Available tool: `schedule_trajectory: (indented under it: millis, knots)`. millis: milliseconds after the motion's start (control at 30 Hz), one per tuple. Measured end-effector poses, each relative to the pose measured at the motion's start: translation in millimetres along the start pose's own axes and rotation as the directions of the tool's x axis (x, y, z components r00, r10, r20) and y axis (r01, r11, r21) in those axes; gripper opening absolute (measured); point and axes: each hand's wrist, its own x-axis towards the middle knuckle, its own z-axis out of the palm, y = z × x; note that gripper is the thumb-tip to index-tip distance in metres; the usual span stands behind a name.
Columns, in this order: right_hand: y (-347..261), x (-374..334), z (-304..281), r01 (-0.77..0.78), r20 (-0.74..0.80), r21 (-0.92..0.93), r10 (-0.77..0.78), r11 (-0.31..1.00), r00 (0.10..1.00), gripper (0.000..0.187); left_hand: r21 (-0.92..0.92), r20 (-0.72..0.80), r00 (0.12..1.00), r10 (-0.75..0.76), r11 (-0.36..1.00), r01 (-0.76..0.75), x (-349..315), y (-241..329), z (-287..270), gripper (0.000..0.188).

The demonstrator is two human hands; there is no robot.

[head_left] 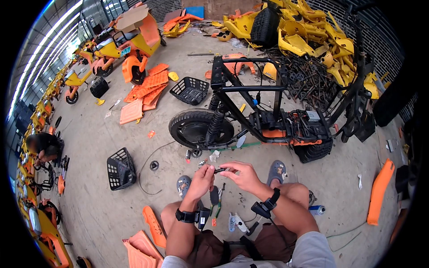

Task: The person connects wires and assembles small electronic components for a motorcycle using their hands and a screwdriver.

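My left hand [204, 179] and right hand [243, 176] both pinch the small black part [219, 170], so I'd work it lightly, steadily.

So the small black rod-shaped part [219, 170] is between the left hand [203, 179] and right hand [245, 177], with the bare black metal bike frame [254, 89] beyond, mostly right. Curved yellow plastic panels [297, 29] heap up far right; slatted black plastic basket [114, 172] is over left.
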Motion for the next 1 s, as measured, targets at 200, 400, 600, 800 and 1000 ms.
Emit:
schedule_trajectory:
  millis: [200,400,600,800,1000]
  knots:
    - [2,-3,-8,-0.036,-0.01,-0.009,0.036,0.999,0.999,0.024,-0.025,0.075,0.997,0.011,1.0,-0.009,4,0,4,0.024]
    - [3,-3,-9,-0.063,-0.036,0.054,0.065,0.997,0.997,0.025,0.012,0.126,0.992,-0.006,1.0,0.004,-2,2,4,0.025]
    - [14,-7,-21,-0.091,0.038,0.21,0.084,0.973,0.996,0.022,0.104,0.177,0.983,-0.046,0.994,0.028,-1,2,14,0.033]
    - [9,-5,-32,-0.15,0.19,0.158,0.119,0.976,0.974,0.026,0.087,0.208,0.974,-0.087,0.994,0.07,-3,5,13,0.035]
    - [5,-6,-46,-0.16,0.277,0.213,0.098,0.964,0.956,0.023,0.014,0.263,0.955,-0.136,0.99,0.137,-2,8,19,0.037]
